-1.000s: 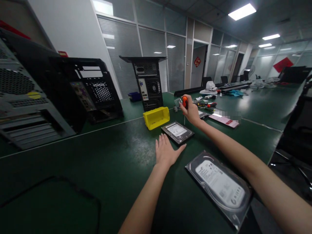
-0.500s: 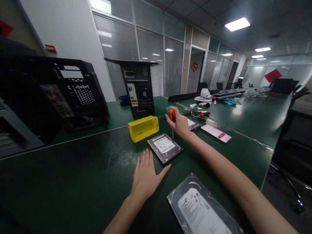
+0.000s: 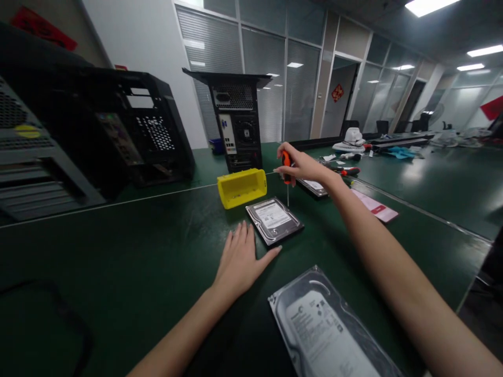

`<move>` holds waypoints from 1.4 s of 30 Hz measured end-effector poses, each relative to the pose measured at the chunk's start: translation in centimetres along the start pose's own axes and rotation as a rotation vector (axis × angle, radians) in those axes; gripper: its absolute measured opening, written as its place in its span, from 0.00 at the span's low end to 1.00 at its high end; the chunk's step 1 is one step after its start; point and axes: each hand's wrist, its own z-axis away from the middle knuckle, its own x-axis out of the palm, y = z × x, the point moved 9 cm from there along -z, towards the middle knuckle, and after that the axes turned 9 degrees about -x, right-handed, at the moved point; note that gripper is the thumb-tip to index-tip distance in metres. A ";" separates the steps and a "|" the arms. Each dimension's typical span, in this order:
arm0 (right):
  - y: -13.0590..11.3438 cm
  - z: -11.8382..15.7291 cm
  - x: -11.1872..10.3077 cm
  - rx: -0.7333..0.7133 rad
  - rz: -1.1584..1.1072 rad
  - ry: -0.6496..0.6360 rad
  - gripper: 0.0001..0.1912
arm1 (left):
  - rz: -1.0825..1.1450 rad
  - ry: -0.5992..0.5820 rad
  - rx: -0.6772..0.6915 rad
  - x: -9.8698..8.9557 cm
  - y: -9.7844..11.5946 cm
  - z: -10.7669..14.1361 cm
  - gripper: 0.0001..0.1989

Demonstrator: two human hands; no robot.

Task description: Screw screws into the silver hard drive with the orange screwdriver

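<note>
A hard drive (image 3: 274, 220) with a white label lies flat on the green table. My left hand (image 3: 240, 262) rests spread on the tabletop at its near-left side, the thumb stretched along its near corner. Above the drive's far-right edge, my right hand (image 3: 301, 166) grips a screwdriver (image 3: 287, 163) with an orange and black handle. Its thin shaft points straight down at that edge; whether the tip touches a screw is too small to tell. Closer to me lies a larger-looking hard drive (image 3: 322, 324), label up. A yellow bin (image 3: 242, 189) on its side, open toward me, stands just beyond the first drive.
Computer cases stand at the back: a black tower (image 3: 238, 120) and an opened case (image 3: 145, 131) to the left. Behind my right hand lies another hard drive (image 3: 314, 187), with a pink-screened phone (image 3: 375, 206) and red-handled tools (image 3: 349, 172) nearby. A dark cable (image 3: 66, 309) lies front left.
The view has turned a little to the right and down. My right hand has tilted on the screwdriver, which remains upright by the drive's edge. My left hand stays in place.
</note>
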 end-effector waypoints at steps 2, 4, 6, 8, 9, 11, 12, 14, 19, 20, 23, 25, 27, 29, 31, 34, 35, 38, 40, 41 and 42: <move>0.5 0.0 -0.4 0.056 -0.102 -0.022 0.12 | -0.004 -0.013 0.002 0.0 0.1 0.1 0.49; 1.4 0.5 -1.3 0.162 -0.158 -0.006 0.07 | 0.001 -0.028 0.006 0.0 0.1 0.2 0.48; 1.5 0.9 -2.0 0.197 -0.186 0.008 0.06 | 0.010 -0.037 0.002 0.0 0.1 0.2 0.48; 1.2 1.2 -2.5 0.178 -0.212 0.023 0.07 | 0.023 -0.033 -0.001 0.0 0.0 0.2 0.48; 1.0 1.3 -2.7 0.162 -0.220 0.030 0.07 | 0.031 -0.027 0.002 0.0 0.1 0.2 0.48; 0.6 1.4 -2.8 0.138 -0.223 0.044 0.09 | 0.043 -0.003 0.013 -0.1 0.3 0.2 0.48; 0.5 1.4 -2.8 0.129 -0.217 0.050 0.09 | 0.046 0.009 0.016 -0.1 0.4 0.3 0.47; 0.1 1.5 -2.8 0.116 -0.201 0.058 0.09 | 0.043 0.022 0.018 0.0 0.6 0.3 0.47; -0.6 1.6 -2.8 0.104 -0.165 0.064 0.09 | 0.030 0.029 0.030 0.3 1.1 0.2 0.48; -0.8 1.6 -2.9 0.102 -0.161 0.063 0.10 | 0.030 0.037 0.032 0.3 1.1 0.1 0.48; -1.0 1.6 -2.9 0.104 -0.149 0.060 0.11 | 0.036 0.039 0.037 0.2 1.0 0.0 0.48; -0.9 1.5 -2.8 0.111 -0.144 0.057 0.11 | 0.045 0.025 0.035 0.1 1.0 0.1 0.48; -0.7 1.4 -2.6 0.116 -0.141 0.054 0.12 | 0.052 0.017 0.026 0.0 0.9 0.2 0.48; -0.6 1.1 -2.4 0.111 -0.139 0.056 0.12 | 0.049 0.013 0.015 -0.2 0.8 0.3 0.47; -0.6 0.8 -2.1 0.097 -0.142 0.055 0.11 | 0.040 -0.002 0.010 -0.1 0.8 0.4 0.46; -0.7 0.5 -1.8 0.080 -0.161 0.036 0.11 | 0.029 -0.027 0.016 0.2 0.8 0.3 0.43; -0.7 0.6 -1.7 0.078 -0.170 0.029 0.11 | 0.027 -0.027 0.021 0.2 0.8 0.3 0.42; -0.7 0.8 -1.9 0.084 -0.196 0.024 0.10 | 0.025 -0.010 0.035 0.1 0.8 0.3 0.40; -0.5 1.1 -2.1 0.101 -0.211 0.042 0.10 | 0.026 -0.006 0.037 0.0 0.8 0.3 0.41; -0.3 1.3 -2.3 0.113 -0.228 0.056 0.10 | 0.025 -0.005 0.037 0.0 0.9 0.4 0.40; 0.0 1.5 -2.3 0.130 -0.253 0.068 0.10 | 0.020 -0.001 0.038 -0.1 1.0 0.5 0.40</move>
